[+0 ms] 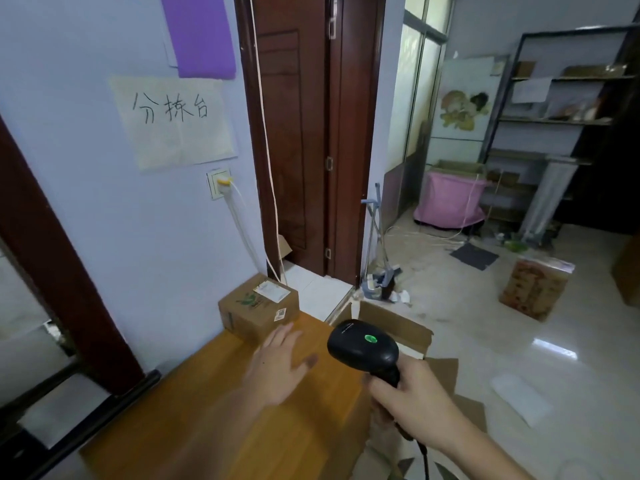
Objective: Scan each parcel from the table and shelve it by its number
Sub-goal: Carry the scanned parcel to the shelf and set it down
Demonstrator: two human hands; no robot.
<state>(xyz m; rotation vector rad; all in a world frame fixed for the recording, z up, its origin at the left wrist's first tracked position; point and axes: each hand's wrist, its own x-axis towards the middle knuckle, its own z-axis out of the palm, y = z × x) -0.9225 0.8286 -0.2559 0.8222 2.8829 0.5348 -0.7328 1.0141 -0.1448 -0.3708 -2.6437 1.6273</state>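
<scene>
A brown cardboard parcel (259, 308) with a white label and a green logo sits at the far corner of the wooden table (207, 420), against the wall. My left hand (282, 365) hovers open over the table just short of the parcel, fingers spread, slightly blurred. My right hand (412, 403) grips the handle of a black barcode scanner (363, 348), whose head with a green dot points toward the parcel. A dark metal shelf rack (554, 123) stands across the room at the far right.
An open cardboard box (398, 327) stands on the floor beside the table's right edge. A printed carton (535, 289), a pink-covered box (450, 199), a dustpan and cables lie on the tiled floor. A dark wooden door (298, 133) is behind the table.
</scene>
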